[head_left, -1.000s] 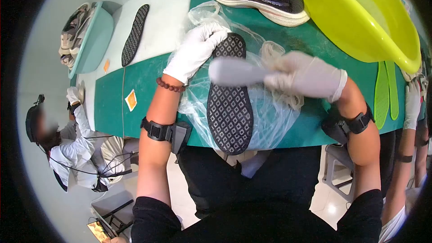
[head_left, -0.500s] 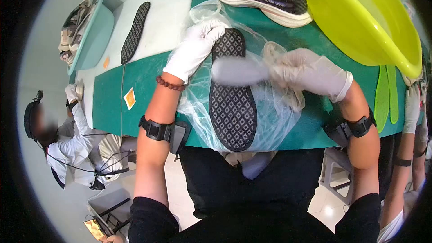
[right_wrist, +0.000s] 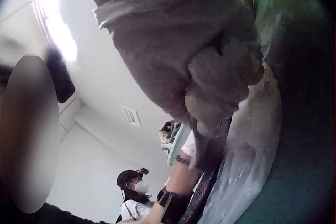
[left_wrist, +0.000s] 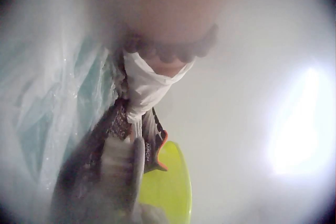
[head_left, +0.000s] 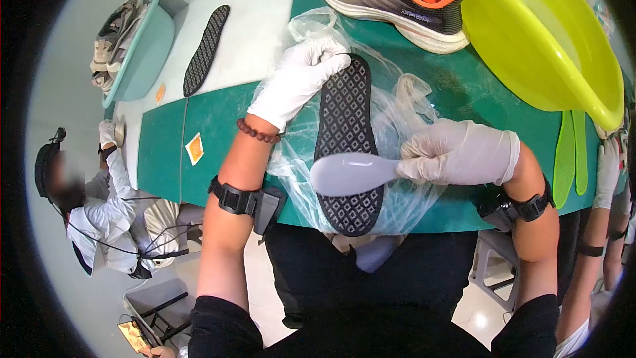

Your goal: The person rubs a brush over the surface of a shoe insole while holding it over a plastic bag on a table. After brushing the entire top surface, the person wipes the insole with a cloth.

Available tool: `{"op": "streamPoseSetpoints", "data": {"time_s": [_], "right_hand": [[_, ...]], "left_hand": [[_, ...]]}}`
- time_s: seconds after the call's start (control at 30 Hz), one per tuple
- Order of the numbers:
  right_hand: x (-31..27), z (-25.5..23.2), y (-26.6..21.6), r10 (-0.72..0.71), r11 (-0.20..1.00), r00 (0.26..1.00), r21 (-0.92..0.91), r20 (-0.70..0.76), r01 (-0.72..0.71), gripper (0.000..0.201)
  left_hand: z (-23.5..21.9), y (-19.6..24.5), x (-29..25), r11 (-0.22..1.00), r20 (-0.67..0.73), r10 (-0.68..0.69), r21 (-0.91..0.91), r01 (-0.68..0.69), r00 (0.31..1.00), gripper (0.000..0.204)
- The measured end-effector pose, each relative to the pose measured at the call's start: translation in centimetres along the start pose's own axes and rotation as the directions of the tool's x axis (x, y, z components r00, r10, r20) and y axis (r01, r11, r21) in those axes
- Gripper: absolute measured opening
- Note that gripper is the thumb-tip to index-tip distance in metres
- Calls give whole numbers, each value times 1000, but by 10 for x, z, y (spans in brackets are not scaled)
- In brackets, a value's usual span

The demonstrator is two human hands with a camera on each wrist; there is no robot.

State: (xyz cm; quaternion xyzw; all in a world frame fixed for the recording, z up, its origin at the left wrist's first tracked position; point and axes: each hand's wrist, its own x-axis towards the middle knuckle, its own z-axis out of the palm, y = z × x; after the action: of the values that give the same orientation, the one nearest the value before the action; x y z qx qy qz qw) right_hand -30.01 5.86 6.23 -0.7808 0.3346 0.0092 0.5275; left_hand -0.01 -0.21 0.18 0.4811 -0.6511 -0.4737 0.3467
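Observation:
A black insole (head_left: 348, 116) with a pale diamond pattern lies lengthwise on a crumpled clear plastic bag (head_left: 414, 109). My gloved left hand (head_left: 305, 76) pinches its far end between thumb and fingers. In my gloved right hand (head_left: 460, 152) is the handle of a grey brush (head_left: 348, 174), its smooth back facing up across the lower half of the insole. The left wrist view shows pale bristles under the brush's grey back (left_wrist: 138, 169), down at the insole. In the right wrist view, the right hand (right_wrist: 194, 56) has its fingers curled round the handle.
A running shoe (head_left: 397, 3) with orange lining stands beyond the bag, beside a yellow-green basin (head_left: 530, 46). Green insoles (head_left: 563, 159) lie at right. Another black insole (head_left: 207, 53) and a pale blue basin of shoes (head_left: 149, 53) are at left. Other people sit on both sides.
The brush in my right hand has moved from the insole's upper middle down toward its near end, and its blur is gone. My left hand keeps its pinch on the far end.

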Motion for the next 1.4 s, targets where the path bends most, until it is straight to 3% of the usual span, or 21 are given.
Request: {"op": "streamPoseSetpoints", "data": {"time_s": [0.07,0.1,0.13,0.2,0.27,0.3,0.4,0.43,0.53,0.57,0.67,0.7,0.8,0.83,0.97,1.07,1.2,1.23,1.27,1.33,1.4], "right_hand": [[-1,-1,3,-11,1000,997,-10,-70,10,41],[1,2,10,5,1000,974,18,-225,-1,39],[2,1,13,59,966,962,259,-268,13,37],[6,1,17,79,955,951,297,-299,14,37],[-2,3,3,152,948,986,291,-67,-126,37],[0,3,5,-40,990,999,137,22,36,37],[2,0,8,58,984,998,172,-17,-54,34],[3,1,15,59,985,987,166,-148,-34,32],[6,-4,21,184,890,967,447,-175,-89,31],[3,-2,17,89,938,986,346,-144,-34,33],[1,1,7,-61,995,984,85,170,47,35],[2,4,12,-124,989,985,100,119,112,37],[5,-4,14,151,929,978,357,-142,-91,38],[7,-1,18,168,901,962,429,-217,-60,38],[-1,0,7,-72,994,992,89,108,62,37],[-2,-3,0,127,968,991,224,-43,-114,36],[1,-2,10,85,950,981,312,-173,-27,34],[-2,-7,4,122,963,992,238,20,-123,34],[-1,-5,3,20,994,991,107,131,-34,35],[-1,-1,4,-55,992,994,116,90,45,36],[2,-2,10,55,960,992,281,-117,-20,37]], "left_hand": [[2,5,-2,1000,-18,-7,5,7,1000,12],[2,5,-2,1000,-29,-17,-9,17,999,12],[2,5,-2,999,-42,-26,-24,25,999,12],[2,5,-2,1000,-65,-25,-12,24,998,12],[4,4,-1,999,-86,-4,47,8,996,12],[5,4,0,1000,-93,8,30,-5,996,13],[5,3,-1,1000,-103,26,2,-26,994,14],[6,3,0,999,-105,32,4,-32,994,14],[6,-2,1,999,-112,35,6,-34,993,14],[5,-3,1,999,-115,32,9,-31,993,14],[1,1,-1,1000,-43,-2,22,3,999,10],[2,3,-1,997,-51,-9,75,12,999,11],[2,1,1,1000,-47,11,30,-10,999,11],[3,1,0,1000,-63,11,20,-10,998,11],[6,3,0,1000,-93,14,-11,-15,996,11],[7,5,-1,1000,-93,24,7,-23,995,11],[5,2,-1,1000,-91,4,19,-2,996,12],[5,1,-1,1000,-81,10,20,-8,997,12],[3,1,-1,1000,-72,16,21,-15,997,13],[1,3,-1,997,-48,-3,72,6,999,12],[3,5,-1,999,-55,-1,38,3,998,12]]}}
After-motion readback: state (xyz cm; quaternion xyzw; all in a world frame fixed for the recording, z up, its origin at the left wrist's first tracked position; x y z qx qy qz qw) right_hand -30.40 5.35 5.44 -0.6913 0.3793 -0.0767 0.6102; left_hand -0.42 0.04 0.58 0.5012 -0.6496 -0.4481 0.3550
